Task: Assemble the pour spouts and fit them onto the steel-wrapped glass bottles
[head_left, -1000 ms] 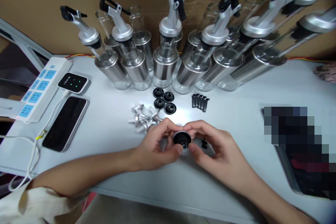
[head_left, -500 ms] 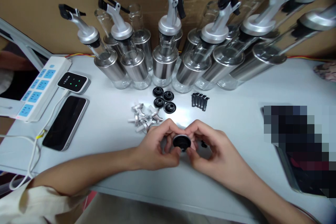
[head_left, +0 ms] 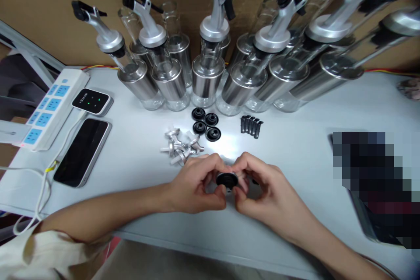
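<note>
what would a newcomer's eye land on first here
Probably the front row of steel-sleeved bottles along the back of the table, topped with silver spouts. Next would come the round black part near the front edge, held between the left hand and right hand. Between bottles and hands, four black discs sit grouped on the tabletop.

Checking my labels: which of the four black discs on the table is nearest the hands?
The front-right black disc: it lies lowest in the picture, just beyond the left hand, while the other three sit farther back, toward the bottles.
</note>
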Motion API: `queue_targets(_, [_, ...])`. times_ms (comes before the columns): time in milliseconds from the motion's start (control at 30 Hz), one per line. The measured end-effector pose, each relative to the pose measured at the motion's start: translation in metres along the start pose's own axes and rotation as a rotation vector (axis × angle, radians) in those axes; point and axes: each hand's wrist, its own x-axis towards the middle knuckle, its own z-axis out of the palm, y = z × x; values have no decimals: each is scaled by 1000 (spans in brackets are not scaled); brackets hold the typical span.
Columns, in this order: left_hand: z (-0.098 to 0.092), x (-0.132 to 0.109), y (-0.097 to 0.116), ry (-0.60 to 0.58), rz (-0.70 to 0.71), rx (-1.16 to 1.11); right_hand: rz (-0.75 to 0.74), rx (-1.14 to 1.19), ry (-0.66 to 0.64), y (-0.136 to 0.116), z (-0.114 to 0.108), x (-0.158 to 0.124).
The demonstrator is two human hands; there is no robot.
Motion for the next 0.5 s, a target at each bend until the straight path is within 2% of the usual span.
queue_targets(167, [2,1,-1,91,147,101,-51,-3,28,1,-3,0])
queue_targets(267, [3,1,1,153,191,100,-122,-31,125,0,-7,-1])
queue_targets(367, [2,2,3,140,147,32,-173,-65,231,2,-9,-2])
queue_targets(500, [2,3,0,115,185,29,-192,-75,254,7,-8,-1])
